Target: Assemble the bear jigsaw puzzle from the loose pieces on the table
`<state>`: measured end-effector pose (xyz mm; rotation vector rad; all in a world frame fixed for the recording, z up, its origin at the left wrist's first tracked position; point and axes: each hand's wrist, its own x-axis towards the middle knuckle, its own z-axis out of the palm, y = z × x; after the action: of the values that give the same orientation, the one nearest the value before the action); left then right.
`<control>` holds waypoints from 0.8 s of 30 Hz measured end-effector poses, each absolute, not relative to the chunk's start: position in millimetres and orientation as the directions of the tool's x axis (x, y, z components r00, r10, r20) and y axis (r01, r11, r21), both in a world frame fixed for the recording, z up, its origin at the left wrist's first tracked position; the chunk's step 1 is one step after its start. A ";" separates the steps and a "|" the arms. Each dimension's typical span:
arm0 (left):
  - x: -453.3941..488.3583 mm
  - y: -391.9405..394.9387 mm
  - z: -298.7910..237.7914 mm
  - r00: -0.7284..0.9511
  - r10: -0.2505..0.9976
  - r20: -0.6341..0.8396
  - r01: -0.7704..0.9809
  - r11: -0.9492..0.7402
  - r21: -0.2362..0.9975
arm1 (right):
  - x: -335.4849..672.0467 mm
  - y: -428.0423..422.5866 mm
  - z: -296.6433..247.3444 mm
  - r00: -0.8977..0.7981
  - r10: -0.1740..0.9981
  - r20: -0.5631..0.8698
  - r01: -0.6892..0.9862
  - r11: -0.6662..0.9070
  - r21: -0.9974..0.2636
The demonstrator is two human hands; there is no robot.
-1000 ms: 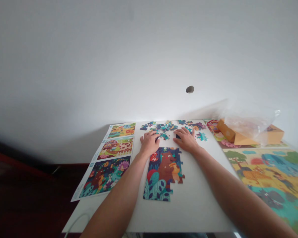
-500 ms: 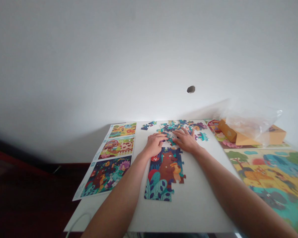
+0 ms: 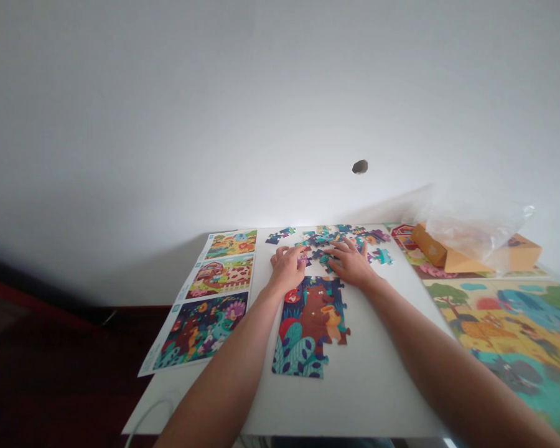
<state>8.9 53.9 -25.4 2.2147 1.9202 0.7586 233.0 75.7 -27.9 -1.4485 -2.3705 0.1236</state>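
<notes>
Just beyond the bear puzzle (image 3: 310, 326), loose pieces (image 3: 329, 239) touch the right hand (image 3: 353, 266); the left hand (image 3: 287, 269) lies alongside, both flat and open.

Soft, diffuse light, moderately bright; wall (image 3: 168, 112) shades to grey low left. Wide-angle warp bends table (image 3: 354, 398) edges. Loose pieces (image 3: 336, 238) slightly soft, detail smeared.

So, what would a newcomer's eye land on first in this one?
Most likely the half-built bear puzzle in the middle of the white table, with the left hand and right hand resting just beyond it among the loose pieces. Next, the sheet of three reference pictures at the left edge and the large finished puzzle at the right, behind which lies an orange box under a clear plastic bag.
</notes>
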 end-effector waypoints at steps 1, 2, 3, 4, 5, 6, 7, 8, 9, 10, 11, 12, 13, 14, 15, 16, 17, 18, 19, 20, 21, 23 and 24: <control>9.0 53.9 -25.4 0.066 0.954 0.292 0.899 -0.184 0.398 | 232.9 75.8 -28.2 -0.391 0.879 0.272 0.849 0.458 -0.261; 9.0 54.0 -25.5 0.058 0.953 0.297 0.900 -0.178 0.397 | 232.8 75.9 -28.2 -0.372 0.883 0.287 0.853 0.447 -0.268; 8.9 54.1 -25.6 0.049 0.952 0.303 0.902 -0.172 0.395 | 232.8 75.8 -28.0 -0.360 0.884 0.298 0.854 0.441 -0.276; 8.7 54.2 -25.7 0.039 0.951 0.307 0.905 -0.164 0.393 | 232.8 75.7 -27.6 -0.355 0.884 0.304 0.852 0.440 -0.284; 8.5 54.3 -25.9 0.030 0.951 0.308 0.908 -0.155 0.389 | 232.9 75.4 -27.1 -0.356 0.883 0.306 0.848 0.443 -0.290; 8.3 54.4 -26.1 0.023 0.952 0.304 0.911 -0.145 0.386 | 233.0 75.2 -26.7 -0.364 0.881 0.301 0.844 0.449 -0.293; 8.1 54.5 -26.1 0.018 0.954 0.298 0.913 -0.137 0.383 | 233.0 75.0 -26.3 -0.371 0.880 0.296 0.842 0.453 -0.293; 8.0 54.6 -26.2 0.015 0.957 0.291 0.915 -0.131 0.382 | 233.2 74.8 -26.1 -0.374 0.880 0.292 0.841 0.455 -0.291; 8.0 54.8 -26.1 0.011 0.958 0.287 0.915 -0.125 0.383 | 233.3 74.7 -25.9 -0.375 0.880 0.292 0.842 0.455 -0.290; 8.1 54.9 -26.0 0.009 0.959 0.285 0.915 -0.123 0.385 | 233.4 74.7 -25.9 -0.372 0.881 0.293 0.843 0.453 -0.290; 8.1 55.1 -25.9 0.007 0.959 0.284 0.913 -0.122 0.388 | 233.5 74.7 -25.9 -0.370 0.881 0.295 0.843 0.452 -0.290; 8.1 55.3 -25.8 0.006 0.959 0.285 0.912 -0.122 0.392 | 233.6 74.8 -26.0 -0.369 0.881 0.297 0.843 0.452 -0.292; 8.1 55.5 -25.8 0.006 0.958 0.286 0.911 -0.123 0.394 | 233.7 75.0 -26.2 -0.370 0.880 0.298 0.841 0.454 -0.294; 8.1 55.6 -25.8 0.006 0.958 0.287 0.910 -0.124 0.396 | 233.7 75.3 -26.5 -0.373 0.879 0.296 0.838 0.457 -0.298; 8.1 55.6 -25.8 0.006 0.958 0.287 0.909 -0.125 0.398 | 233.7 75.6 -26.9 -0.376 0.878 0.294 0.835 0.459 -0.304; 8.1 55.6 -25.9 0.008 0.958 0.286 0.908 -0.126 0.398 | 233.6 76.0 -27.5 -0.381 0.877 0.292 0.830 0.464 -0.311; 8.1 55.3 -25.9 0.012 0.958 0.286 0.908 -0.130 0.399 | 233.5 76.4 -28.1 -0.387 0.875 0.290 0.824 0.469 -0.318; 8.3 54.8 -25.8 0.021 0.958 0.287 0.907 -0.139 0.397 | 233.3 76.7 -28.8 -0.392 0.873 0.289 0.818 0.475 -0.324; 8.5 54.0 -25.7 0.039 0.957 0.289 0.907 -0.155 0.391 | 233.1 76.9 -29.4 -0.400 0.870 0.288 0.812 0.482 -0.329; 8.8 53.0 -25.5 0.066 0.954 0.291 0.907 -0.179 0.382 | 232.8 76.9 -29.8 -0.409 0.866 0.288 0.805 0.491 -0.332; 9.2 51.9 -25.3 0.104 0.951 0.291 0.905 -0.212 0.368 | 232.6 76.7 -30.0 -0.420 0.861 0.288 0.798 0.501 -0.334; 10.0 49.7 -24.8 0.184 0.942 0.280 0.898 -0.277 0.341 | 232.1 75.8 -29.5 -0.440 0.851 0.286 0.786 0.519 -0.337; 10.4 48.9 -24.6 0.213 0.938 0.273 0.894 -0.300 0.334 | 231.9 75.2 -29.0 -0.449 0.849 0.279 0.782 0.525 -0.336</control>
<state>10.4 48.9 -24.6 2.3643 1.7922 0.6535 231.9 75.2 -29.0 -1.3374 -2.3570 0.2203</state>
